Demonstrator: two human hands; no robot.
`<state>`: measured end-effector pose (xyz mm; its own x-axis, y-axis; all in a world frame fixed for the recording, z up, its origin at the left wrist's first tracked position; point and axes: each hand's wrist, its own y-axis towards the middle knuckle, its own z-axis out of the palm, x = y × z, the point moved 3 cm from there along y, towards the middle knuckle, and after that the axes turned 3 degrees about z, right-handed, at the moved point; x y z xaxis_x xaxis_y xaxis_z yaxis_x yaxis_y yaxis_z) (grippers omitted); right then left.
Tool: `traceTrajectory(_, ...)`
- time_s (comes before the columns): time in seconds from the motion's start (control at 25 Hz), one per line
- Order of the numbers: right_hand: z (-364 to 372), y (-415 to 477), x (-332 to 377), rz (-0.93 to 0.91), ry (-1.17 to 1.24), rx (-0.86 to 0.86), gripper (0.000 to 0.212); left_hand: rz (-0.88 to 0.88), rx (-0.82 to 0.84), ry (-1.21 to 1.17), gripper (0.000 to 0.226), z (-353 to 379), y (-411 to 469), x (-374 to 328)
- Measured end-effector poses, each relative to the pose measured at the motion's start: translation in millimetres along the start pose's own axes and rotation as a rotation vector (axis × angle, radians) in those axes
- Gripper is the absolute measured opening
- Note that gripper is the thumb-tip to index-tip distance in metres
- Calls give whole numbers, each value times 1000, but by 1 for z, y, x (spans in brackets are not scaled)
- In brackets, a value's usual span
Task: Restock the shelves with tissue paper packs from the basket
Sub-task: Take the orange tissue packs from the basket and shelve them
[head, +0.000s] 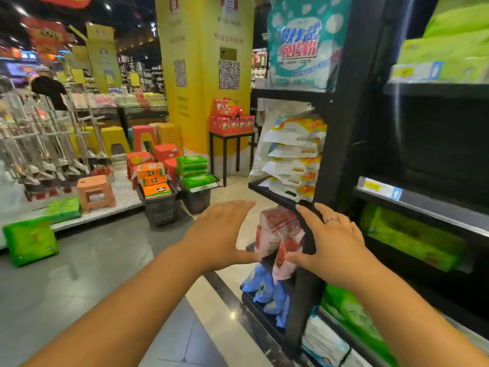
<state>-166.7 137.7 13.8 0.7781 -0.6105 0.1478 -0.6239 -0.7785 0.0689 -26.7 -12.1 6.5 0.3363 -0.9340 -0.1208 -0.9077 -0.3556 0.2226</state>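
Ahead and left across the aisle, two baskets (161, 207) hold tissue packs (197, 181), long sides level, well apart from both hands; the left hand (219, 231) is nearer. Both hands are spread wide and empty, the right hand (336, 245) by the shelf (423, 207). Shelf-tag and bag writing blurs beyond reading.

Two black baskets (161, 207) stand side by side on the floor ahead of me, one stacked with orange tissue packs (153, 178), the other with green tissue packs (194, 169).
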Motion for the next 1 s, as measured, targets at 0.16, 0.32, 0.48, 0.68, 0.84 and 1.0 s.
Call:
traceTrajectory(0.16, 46, 55, 94, -102, -9, 49, 98, -148, 23, -24, 105, 5, -34, 105)
traceTrajectory(0.32, 99, 112, 189, -201, 15, 123, 96, -284, 12, -31, 105, 10, -67, 212)
traceTrajectory(0.48, 141, 165, 265, -294, 42, 172, 94, -411, 24, -33, 103, 19, -84, 297)
traceTrajectory(0.68, 200, 251, 352, -402, 31, 224, 95, -546, 25, -34, 99, 44, -82, 404)
traceTrajectory(0.84, 245, 342, 406, -454, 8, 287, 95, -659, 68, -40, 95, 66, -48, 491)
traceTrajectory(1.0, 279, 444, 457, -496, 13, 359, 93, -744, 78, -67, 91, 82, 6, 578)
